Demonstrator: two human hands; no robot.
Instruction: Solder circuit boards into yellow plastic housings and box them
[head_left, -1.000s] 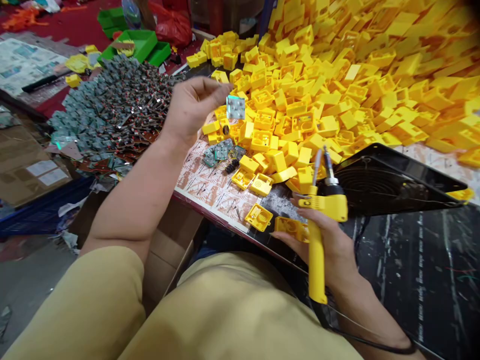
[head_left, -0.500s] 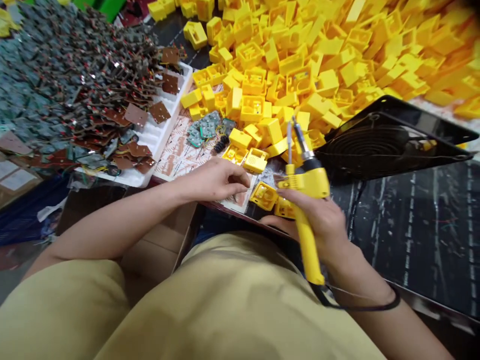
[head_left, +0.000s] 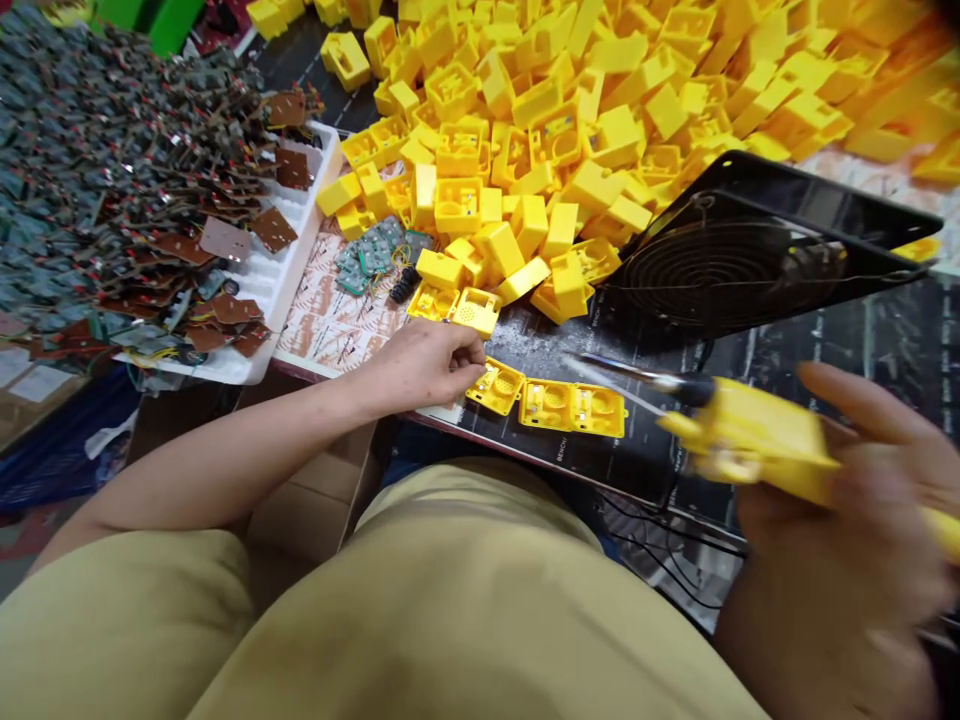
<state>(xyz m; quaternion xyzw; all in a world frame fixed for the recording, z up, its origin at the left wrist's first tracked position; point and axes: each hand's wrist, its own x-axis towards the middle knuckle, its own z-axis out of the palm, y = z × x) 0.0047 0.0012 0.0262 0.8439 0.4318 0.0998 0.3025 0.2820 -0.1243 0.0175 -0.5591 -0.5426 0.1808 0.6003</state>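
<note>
My left hand (head_left: pixel 431 365) has its fingers curled, with thumb and forefinger at the upper left edge of an open yellow plastic casing (head_left: pixel 496 388). Its fingertips partly cover that edge. To the right, two joined open casing halves (head_left: pixel 571 407) lie hollow side up near the bench's front edge. My right hand (head_left: pixel 862 500), blurred, is closed around a yellow soldering gun (head_left: pixel 772 435). The gun's metal tip and thin feed tube point left, above the bench and to the right of the casings. Another open casing (head_left: pixel 474 311) lies just behind my left hand.
A large heap of yellow casings (head_left: pixel 525 130) covers the back. At left, a white foam tray (head_left: pixel 300 250) is piled with circuit boards (head_left: pixel 150 180); a few green boards (head_left: pixel 375 250) lie beside it. A black fan (head_left: pixel 720 250) leans at right. Cables hang below the bench edge.
My right hand has swung the soldering gun right, away from the casings, turning its tip from upward to leftward. My left hand has come to the casing edge. The view has shifted slightly.
</note>
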